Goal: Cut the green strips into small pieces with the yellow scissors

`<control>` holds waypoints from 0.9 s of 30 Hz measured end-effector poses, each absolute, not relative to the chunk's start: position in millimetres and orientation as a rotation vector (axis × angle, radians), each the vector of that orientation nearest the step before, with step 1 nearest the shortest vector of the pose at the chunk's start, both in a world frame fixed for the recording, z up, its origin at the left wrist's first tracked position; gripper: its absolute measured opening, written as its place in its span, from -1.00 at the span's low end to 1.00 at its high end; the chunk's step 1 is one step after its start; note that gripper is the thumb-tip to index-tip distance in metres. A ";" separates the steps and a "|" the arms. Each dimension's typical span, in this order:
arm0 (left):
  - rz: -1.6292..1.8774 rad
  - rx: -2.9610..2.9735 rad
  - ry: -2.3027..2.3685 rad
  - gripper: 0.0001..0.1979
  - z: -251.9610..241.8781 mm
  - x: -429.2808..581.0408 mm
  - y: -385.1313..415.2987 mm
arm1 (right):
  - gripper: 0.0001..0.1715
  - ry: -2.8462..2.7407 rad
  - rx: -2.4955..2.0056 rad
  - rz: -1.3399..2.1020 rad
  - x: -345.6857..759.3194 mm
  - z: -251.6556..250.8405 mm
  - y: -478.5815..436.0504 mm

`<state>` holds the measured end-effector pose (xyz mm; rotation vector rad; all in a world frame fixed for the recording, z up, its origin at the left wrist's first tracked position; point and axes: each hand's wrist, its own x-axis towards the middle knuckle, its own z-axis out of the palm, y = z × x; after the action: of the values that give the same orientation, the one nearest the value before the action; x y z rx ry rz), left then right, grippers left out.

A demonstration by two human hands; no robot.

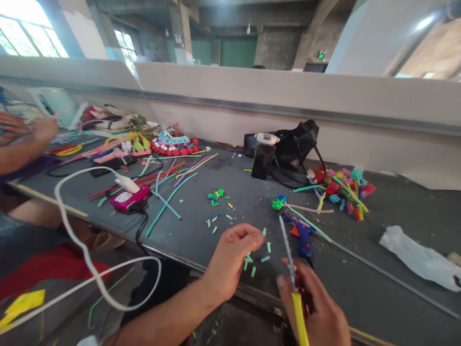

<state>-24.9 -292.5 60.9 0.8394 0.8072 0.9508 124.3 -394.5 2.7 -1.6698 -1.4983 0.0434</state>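
Left hand, lower centre of the frame: thumb and forefinger drawn together at the tips; whether a piece is pinched there cannot be told. Right hand, lower right of centre: closed round a yellow-handled bladed tool, blade pointing up the frame; its exact type is not clear.

Beside and beyond the left hand, short cut pieces lie loose on the dark table. A mixed heap of green, blue and yellow snippets sits at centre.

Above the tool's tip, a green and blue cluster lies next to a blue glue gun; it appears partly made up. At right, a bunch of coloured flowers looks formed.

Outstanding: long strips left of centre lie uncut, and the loose pieces are unattached. Assessment: cutting well begun, assembly incomplete.
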 end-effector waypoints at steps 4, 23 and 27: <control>1.062 0.750 0.790 -0.85 60.1 -23.8 -293.6 | -0.61 -1.519 -1.717 -0.014 115.0 -10.8 -393.8; 1.134 0.734 0.759 -0.80 61.3 -22.5 -300.4 | -0.62 -1.798 -1.708 -0.201 126.3 -23.4 -390.9; 1.134 0.729 0.750 -0.82 61.9 -21.7 -300.4 | -0.62 -1.806 -1.704 -0.219 126.9 -24.2 -391.2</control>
<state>-21.7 -300.4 61.9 0.7291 0.7498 1.1339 126.9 -391.2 -24.2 -1.7037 -1.8056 -0.2191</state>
